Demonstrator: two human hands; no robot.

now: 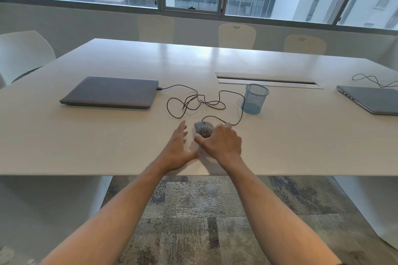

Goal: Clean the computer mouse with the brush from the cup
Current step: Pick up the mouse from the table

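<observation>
Mouse (203, 129): grey, wired, resting on the white surface (86, 142) near its front edge, between both hands.
Right hand (221, 143): curled over the mouse's right side, thumb reaching toward its near end; firm grip or mere touch cannot be told.
Left hand (178, 148): spread flat, fingers extended, just left of the mouse, holding nothing.
Cable (193, 101): looping from the mouse back to a closed laptop (112, 92).
Cup (255, 99): blue mesh, upright, beyond the mouse to the right.

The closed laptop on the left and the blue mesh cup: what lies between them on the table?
Head view: only the mouse's black cable, looped loosely, between laptop and cup.
</observation>
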